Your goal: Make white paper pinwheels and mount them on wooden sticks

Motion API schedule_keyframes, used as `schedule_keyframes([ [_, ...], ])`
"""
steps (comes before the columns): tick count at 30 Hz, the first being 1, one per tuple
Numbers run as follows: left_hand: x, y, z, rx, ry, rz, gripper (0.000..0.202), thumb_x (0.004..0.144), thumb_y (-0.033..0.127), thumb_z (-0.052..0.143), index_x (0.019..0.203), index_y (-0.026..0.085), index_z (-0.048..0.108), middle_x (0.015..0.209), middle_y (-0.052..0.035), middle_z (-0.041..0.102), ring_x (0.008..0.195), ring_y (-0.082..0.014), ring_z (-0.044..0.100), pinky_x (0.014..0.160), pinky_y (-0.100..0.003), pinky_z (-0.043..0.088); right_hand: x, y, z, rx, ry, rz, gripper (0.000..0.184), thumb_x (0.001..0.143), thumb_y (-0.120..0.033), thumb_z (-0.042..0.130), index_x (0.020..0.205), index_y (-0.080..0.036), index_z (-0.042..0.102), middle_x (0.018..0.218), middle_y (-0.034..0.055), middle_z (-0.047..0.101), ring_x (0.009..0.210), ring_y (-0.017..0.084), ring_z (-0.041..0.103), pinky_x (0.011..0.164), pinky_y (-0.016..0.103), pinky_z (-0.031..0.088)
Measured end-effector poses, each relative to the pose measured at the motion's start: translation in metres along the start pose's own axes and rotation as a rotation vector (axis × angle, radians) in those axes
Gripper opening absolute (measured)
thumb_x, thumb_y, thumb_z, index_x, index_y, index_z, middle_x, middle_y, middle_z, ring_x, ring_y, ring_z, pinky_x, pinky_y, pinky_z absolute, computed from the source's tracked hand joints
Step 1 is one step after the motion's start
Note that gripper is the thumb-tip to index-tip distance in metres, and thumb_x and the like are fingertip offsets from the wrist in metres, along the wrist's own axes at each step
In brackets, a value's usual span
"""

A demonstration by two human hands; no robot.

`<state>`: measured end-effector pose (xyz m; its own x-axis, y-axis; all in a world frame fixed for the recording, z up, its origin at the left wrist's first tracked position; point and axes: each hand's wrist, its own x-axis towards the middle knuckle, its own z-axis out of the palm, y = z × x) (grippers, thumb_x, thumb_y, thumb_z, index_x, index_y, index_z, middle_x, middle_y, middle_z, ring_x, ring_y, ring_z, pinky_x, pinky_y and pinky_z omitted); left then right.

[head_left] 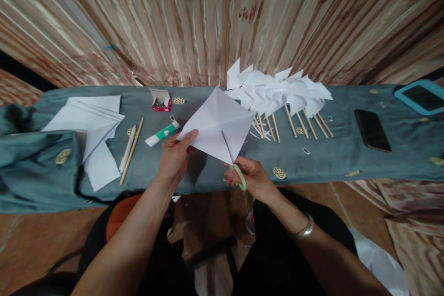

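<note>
My left hand (pixel 176 155) pinches a square sheet of white paper (pixel 215 115) at its left corner, thumb on top. Crossing creases run over the sheet, which is held above the cloth with one corner toward me. My right hand (pixel 252 176) is closed round the pale green handle of a pair of scissors (pixel 240 178). One dark blade lies over the paper, reaching from the near corner toward the middle; the other blade is hidden beneath. Behind the sheet, to the right, several white paper pinwheels (pixel 248 88) on wooden sticks lie overlapping in a row.
On the grey-green cloth (pixel 340 162) at left lie white paper sheets (pixel 97 115), a wooden stick (pixel 132 150) and a white pen-like stick (pixel 127 148). A glue stick (pixel 162 133) and a red box of small metal pieces (pixel 161 101) are nearby. At right are a phone (pixel 373 130) and a blue-framed tablet (pixel 423 97).
</note>
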<state>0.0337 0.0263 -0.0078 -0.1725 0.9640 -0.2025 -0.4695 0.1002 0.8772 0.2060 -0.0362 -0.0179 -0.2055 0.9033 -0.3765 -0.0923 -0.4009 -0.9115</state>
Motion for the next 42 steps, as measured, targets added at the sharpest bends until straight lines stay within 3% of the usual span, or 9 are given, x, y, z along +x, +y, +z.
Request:
schedule_keyframes([
  [30,0.0,-0.002,0.0,0.012,0.012,-0.003,0.026,0.055,0.025,0.084,0.077,0.016,0.074,0.082,-0.0065,0.075,0.084,-0.0221,0.07,0.076,-0.031,0.057,0.0,0.001,0.001,-0.01,0.023,0.033,0.042,0.055,-0.049,0.081,0.074,-0.017,0.062,0.051,-0.0047,0.061,0.045,0.008,0.052,0.046,0.021,0.041],
  [42,0.005,0.009,-0.007,0.015,0.077,-0.007,0.025,0.056,0.025,0.083,0.077,0.018,0.072,0.089,-0.0052,0.075,0.09,-0.0232,0.069,0.08,-0.033,0.056,-0.008,0.0,-0.01,-0.089,-0.176,0.053,0.042,0.065,-0.051,0.077,0.084,-0.017,0.061,0.058,-0.0025,0.063,0.051,0.009,0.056,0.047,0.02,0.042],
])
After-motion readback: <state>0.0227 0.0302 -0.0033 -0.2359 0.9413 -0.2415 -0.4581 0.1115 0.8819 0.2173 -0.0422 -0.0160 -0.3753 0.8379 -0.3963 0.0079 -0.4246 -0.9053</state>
